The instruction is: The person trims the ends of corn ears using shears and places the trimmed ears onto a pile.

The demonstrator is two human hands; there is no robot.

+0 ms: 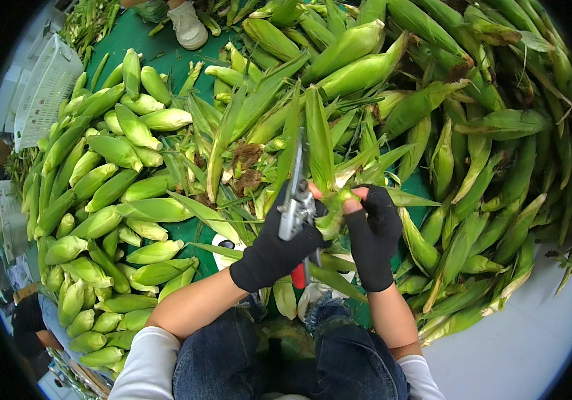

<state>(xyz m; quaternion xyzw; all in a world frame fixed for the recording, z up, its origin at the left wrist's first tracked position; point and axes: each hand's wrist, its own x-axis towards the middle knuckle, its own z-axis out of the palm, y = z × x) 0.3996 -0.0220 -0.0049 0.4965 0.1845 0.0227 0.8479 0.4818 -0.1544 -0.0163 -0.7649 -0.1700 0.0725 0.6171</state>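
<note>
My left hand (pixel 286 235), in a black fingerless glove, grips a silver metal cutting tool (pixel 293 215). Its dark blade points away from me, and a red handle part (pixel 298 276) shows below the palm. My right hand (pixel 375 235), gloved the same way, pinches a green corn stem or husk piece (pixel 333 217) between thumb and fingers. The left fingertips are close to this piece, partly hidden behind the tool. Beyond both hands, a long green corn husk (pixel 319 140) stands up from a heap of loose husks and leaves (pixel 246 175).
Trimmed corn ears (pixel 111 220) are piled at my left. Untrimmed ears with long leaves (pixel 486 175) form a big heap at right. Green floor covering (pixel 141 30) lies underneath. A white plastic crate (pixel 48 95) stands far left. Another person's shoe (pixel 187 27) is at the top.
</note>
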